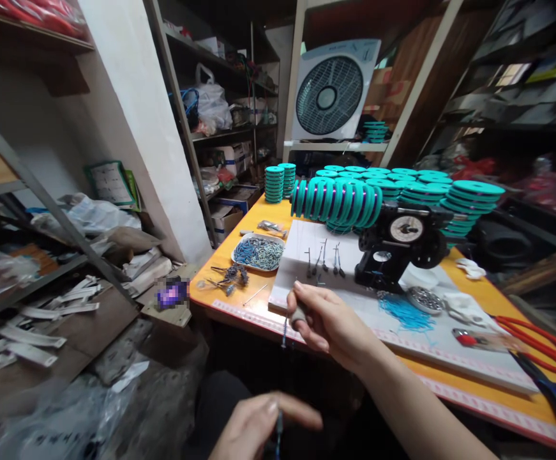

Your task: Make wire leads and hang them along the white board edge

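Note:
My right hand (328, 322) is raised at the table's front edge, its fingers closed round a small grey piece (299, 315). A thin dark blue cord (285, 333) hangs below those fingers. Lower down, in front of the table, my left hand (263, 421) pinches a dark, thin cord-like piece (279, 431) between thumb and fingers, with the index finger pointing right. Several small dark pieces with cords (324, 263) lie on the white board (285, 281) beyond my right hand. A white tray (236, 260) of blue and grey-green small parts stands at the left.
A black machine (385, 255) carries a row of teal spools (338, 203); stacked spools (472, 204) stand behind. Light blue cords (406, 312), a dish of metal bits (424, 299) and red-handled scissors (539, 338) lie right. A fan (330, 92) stands on the shelf.

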Demonstrator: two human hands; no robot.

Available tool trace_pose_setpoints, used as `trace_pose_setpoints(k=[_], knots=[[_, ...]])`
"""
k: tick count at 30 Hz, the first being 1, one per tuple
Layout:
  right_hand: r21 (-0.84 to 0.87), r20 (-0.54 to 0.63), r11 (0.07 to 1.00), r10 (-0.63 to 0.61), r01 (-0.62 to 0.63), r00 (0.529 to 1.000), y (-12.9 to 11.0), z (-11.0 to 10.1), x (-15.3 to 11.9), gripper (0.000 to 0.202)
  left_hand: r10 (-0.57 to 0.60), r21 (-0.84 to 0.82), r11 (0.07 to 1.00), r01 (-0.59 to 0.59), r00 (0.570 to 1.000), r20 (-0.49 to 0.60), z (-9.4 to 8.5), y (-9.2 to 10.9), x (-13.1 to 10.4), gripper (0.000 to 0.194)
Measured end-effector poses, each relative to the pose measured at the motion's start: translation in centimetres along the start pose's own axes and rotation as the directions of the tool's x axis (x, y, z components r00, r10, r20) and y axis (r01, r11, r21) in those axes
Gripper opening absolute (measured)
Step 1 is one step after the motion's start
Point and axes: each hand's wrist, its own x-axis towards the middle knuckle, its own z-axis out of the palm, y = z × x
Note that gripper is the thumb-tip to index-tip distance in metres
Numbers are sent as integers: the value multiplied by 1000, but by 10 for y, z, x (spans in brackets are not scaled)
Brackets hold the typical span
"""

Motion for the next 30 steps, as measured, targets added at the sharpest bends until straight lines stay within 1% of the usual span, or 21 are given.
trace_pose_setpoints(k=[1, 2, 3, 4, 6, 9, 11, 13, 15, 17, 18, 20, 21, 22, 24, 26, 27, 30], knots=[[-82, 15, 997, 10, -8, 1000, -5, -1, -1, 55, 115, 101, 988, -113, 993, -11, -2, 3, 7, 34], [-175, 25, 984, 29, -24, 999, -10, -2, -3, 58, 202, 116, 973, -201, 979, 3, -4, 7, 15, 35], [-273, 26, 961, 49, -40, 998, -16, -3, -5, 61, 254, 76, 963, -258, 965, 64, -6, 12, 24, 39], [-369, 17, 928, 63, -52, 998, -22, -3, -6, 63, 285, 21, 957, -288, 953, 104, -6, 17, 33, 41], [-528, -12, 847, 69, -65, 998, -32, -2, -10, 64, 255, -20, 967, -255, 955, 153, -4, 27, 49, 40], [-645, -37, 760, 71, -78, 997, -41, -1, -13, 63, 195, -11, 981, -195, 970, 147, 4, 40, 63, 36], [-659, -48, 747, 78, -90, 996, -41, -2, -13, 64, 171, -13, 985, -171, 974, 146, 8, 45, 66, 35], [-638, -57, 764, 81, -99, 995, -39, -4, -12, 64, 147, -17, 989, -147, 977, 151, 9, 47, 67, 35], [-588, -47, 803, 93, -103, 995, -34, -7, -11, 65, 126, 0, 992, -128, 979, 157, 9, 48, 67, 35], [-476, -13, 874, 106, -99, 994, -28, -10, -10, 65, 120, 30, 992, -126, 980, 159, 8, 48, 68, 34], [-375, 18, 923, 99, -85, 995, -25, -11, -9, 64, 124, 44, 990, -133, 980, 158, 8, 47, 68, 33], [-98, 93, 994, 66, -57, 993, -20, -10, -7, 57, 149, 58, 986, -158, 980, 134, 9, 46, 69, 31], [50, 111, 997, 46, -52, 993, -18, -8, -5, 50, 169, 53, 983, -175, 979, 110, 11, 45, 69, 29], [181, 102, 982, 29, -47, 994, -16, -5, -3, 45, 189, 36, 981, -193, 979, 80, 13, 44, 68, 29], [365, 4, 931, 15, -15, 1000, -17, 5, 2, 41, 221, -36, 975, -220, 975, 23, 17, 43, 67, 28], [457, -111, 889, 13, 40, 994, -19, 14, 7, 42, 233, -132, 963, -235, 972, -27, 22, 43, 65, 27], [478, -138, 876, 13, 55, 990, -21, 18, 9, 42, 231, -181, 955, -235, 972, -43, 24, 44, 64, 27], [494, -129, 868, 23, 44, 991, -25, 25, 13, 43, 219, -295, 929, -221, 975, -39, 27, 46, 62, 29]])
